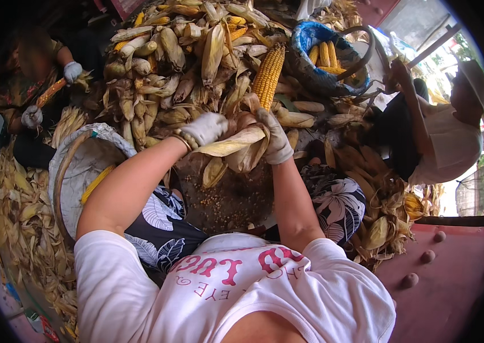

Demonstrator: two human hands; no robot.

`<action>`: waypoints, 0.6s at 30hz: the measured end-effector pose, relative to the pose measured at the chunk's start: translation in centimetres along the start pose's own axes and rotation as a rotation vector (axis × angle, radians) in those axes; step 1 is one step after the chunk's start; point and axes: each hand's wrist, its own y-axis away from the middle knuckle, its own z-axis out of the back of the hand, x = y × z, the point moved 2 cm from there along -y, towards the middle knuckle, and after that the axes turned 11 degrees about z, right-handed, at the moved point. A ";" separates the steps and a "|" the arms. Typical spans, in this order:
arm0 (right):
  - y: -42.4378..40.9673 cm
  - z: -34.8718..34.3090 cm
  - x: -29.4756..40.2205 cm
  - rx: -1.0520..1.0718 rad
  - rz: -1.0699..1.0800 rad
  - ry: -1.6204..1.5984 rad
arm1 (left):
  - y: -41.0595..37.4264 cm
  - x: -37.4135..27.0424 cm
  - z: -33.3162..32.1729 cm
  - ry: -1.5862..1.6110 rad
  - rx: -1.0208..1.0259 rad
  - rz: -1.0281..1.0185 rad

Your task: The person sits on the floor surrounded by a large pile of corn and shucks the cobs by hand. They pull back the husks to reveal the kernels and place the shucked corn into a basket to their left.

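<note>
Both my hands wear pale work gloves. My right hand (273, 139) grips the base of a yellow corn cob (269, 77), whose bare kernels point up and away from me. Peeled-back corn husk (242, 143) hangs from that base between my two hands. Beside it on the left is my left hand (204, 128), blurred, at the edge of the husk; whether its fingers pinch any leaf cannot be made out. Beyond my hands rises a heap of unhusked corn ears (173, 49).
A lined basket (92, 150) with a corn cob stands at my left, a blue-lined basket (316, 79) with several cobs at the far right. Loose husks (31, 223) pile up on both sides. One co-worker (38, 81) sits far left, another person (443, 128) at right.
</note>
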 end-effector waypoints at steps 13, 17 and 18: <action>0.1 -2.6 -2.2 0.149 -0.108 0.232 | -2.3 0.0 1.5 0.588 -0.120 -0.348; 0.3 -3.6 -2.2 0.122 -0.050 -0.061 | 5.0 -3.0 1.1 0.057 -0.030 -0.337; 0.5 -4.8 -2.1 0.097 -0.119 -0.132 | 3.2 -0.9 -1.2 0.018 -0.079 -0.481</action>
